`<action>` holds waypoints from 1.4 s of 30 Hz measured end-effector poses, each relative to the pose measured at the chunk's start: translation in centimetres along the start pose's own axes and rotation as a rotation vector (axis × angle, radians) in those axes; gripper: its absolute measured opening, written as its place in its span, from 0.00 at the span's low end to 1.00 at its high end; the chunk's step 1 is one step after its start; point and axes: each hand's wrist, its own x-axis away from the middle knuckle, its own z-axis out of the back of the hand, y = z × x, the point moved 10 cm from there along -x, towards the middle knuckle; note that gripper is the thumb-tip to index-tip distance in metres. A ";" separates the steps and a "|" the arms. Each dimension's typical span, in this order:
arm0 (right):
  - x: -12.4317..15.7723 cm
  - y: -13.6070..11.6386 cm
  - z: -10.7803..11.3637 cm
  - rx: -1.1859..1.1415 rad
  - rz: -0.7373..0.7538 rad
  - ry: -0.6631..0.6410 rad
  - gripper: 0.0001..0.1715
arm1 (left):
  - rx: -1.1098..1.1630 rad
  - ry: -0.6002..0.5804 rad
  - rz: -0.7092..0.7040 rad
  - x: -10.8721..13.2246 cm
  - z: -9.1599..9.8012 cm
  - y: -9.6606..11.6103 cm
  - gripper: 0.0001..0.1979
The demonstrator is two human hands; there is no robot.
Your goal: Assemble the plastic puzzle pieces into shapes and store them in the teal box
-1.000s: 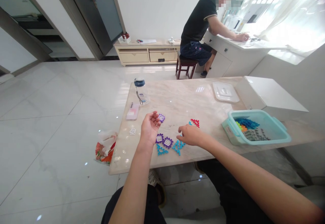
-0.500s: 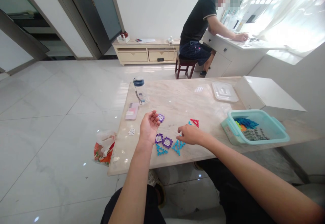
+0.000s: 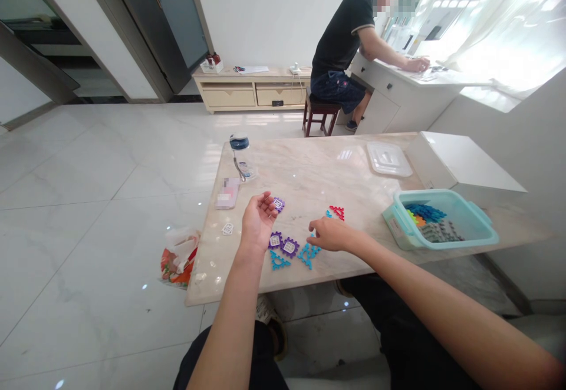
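Note:
My left hand (image 3: 257, 220) hovers palm up over the marble table (image 3: 309, 184), fingers loosely curled and apart, holding nothing, next to a purple square tile (image 3: 278, 204). Just right of its wrist lie two joined purple square tiles (image 3: 283, 244) and blue triangle pieces (image 3: 293, 257). My right hand (image 3: 329, 234) rests palm down on the table, fingertips at the blue triangle pieces, fingers bent. Beyond it lies a red triangle piece (image 3: 338, 211).
A teal bin (image 3: 473, 238) of coloured pieces sits at the right, with a white box (image 3: 460, 163) and a clear lid (image 3: 388, 158) behind it. A water bottle (image 3: 240, 155) and a phone (image 3: 227, 192) lie left. A person sits at a desk beyond. A bag (image 3: 179, 257) lies on the floor.
The view has shifted slightly left and down. Both hands stay nearly where they were, with no piece picked up or put down.

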 end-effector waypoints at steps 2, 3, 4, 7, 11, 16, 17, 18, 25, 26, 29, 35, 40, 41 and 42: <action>0.0 0.0 -0.1 0.002 0.000 0.000 0.27 | 0.002 0.000 0.002 0.0 0.0 0.0 0.06; 0.0 0.0 -0.1 0.005 0.002 0.001 0.27 | 0.001 -0.002 0.002 0.0 0.0 0.0 0.06; 0.0 0.0 -0.2 0.007 0.005 0.001 0.27 | 0.001 -0.003 0.002 0.0 0.0 0.0 0.06; 0.0 0.0 -0.4 0.011 0.014 -0.005 0.28 | -0.007 -0.010 0.000 -0.1 0.1 0.0 0.06; -0.2 0.1 -0.6 0.015 0.022 -0.010 0.28 | -0.015 -0.013 -0.001 0.0 0.0 0.1 0.06; -0.3 0.1 -0.6 0.016 0.017 -0.021 0.28 | -0.102 -0.029 -0.075 0.3 -0.5 0.5 0.06; -0.3 0.1 -0.6 0.015 0.016 -0.020 0.28 | -0.145 -0.042 -0.108 0.5 -0.7 0.7 0.07; -0.3 0.1 -0.6 0.013 0.015 -0.020 0.28 | -0.190 -0.060 -0.138 0.6 -1.0 0.8 0.09; -0.4 0.0 -0.5 0.019 0.021 -0.052 0.24 | -0.334 -0.096 -0.141 0.5 -1.0 0.1 0.16; -0.4 0.1 -0.4 0.034 0.013 -0.047 0.22 | -0.336 -0.094 -0.142 0.5 -1.0 0.2 0.16; -0.5 0.3 0.2 0.048 -0.011 -0.008 0.16 | -0.339 -0.100 -0.150 0.5 -1.0 0.3 0.15; -0.7 0.3 0.2 0.024 -0.019 0.008 0.16 | -0.384 -0.130 -0.157 0.4 -1.1 0.1 0.17; -0.6 0.2 0.1 0.022 -0.013 0.009 0.20 | -0.416 -0.161 -0.142 0.3 -1.3 -0.4 0.18; -0.6 0.2 0.2 0.021 -0.012 0.011 0.20 | -0.417 -0.159 -0.140 0.3 -1.2 -0.4 0.17; -0.6 0.2 0.2 0.020 -0.013 0.013 0.20 | -0.416 -0.156 -0.140 0.3 -1.1 -0.4 0.17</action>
